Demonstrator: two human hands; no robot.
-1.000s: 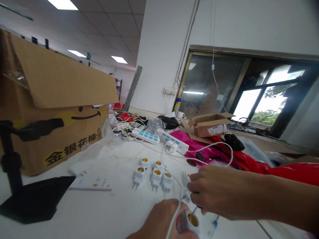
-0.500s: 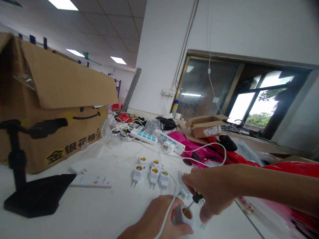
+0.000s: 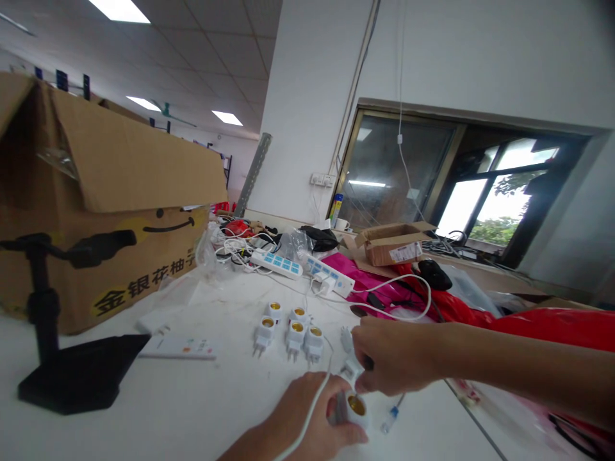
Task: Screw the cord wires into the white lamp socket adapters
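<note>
White, gold-lined socket (image 3: 356,406) pinched in left hand (image 3: 298,404), just below right hand (image 3: 401,355), curled round dark item (image 3: 368,363), mostly hidden. Legible on large cardboard box (image 3: 134,169): 金银花柚. Counted farther back on white table (image 3: 182,403): five similar sockets (image 3: 295,344), two power strips (image 3: 277,264).
</note>
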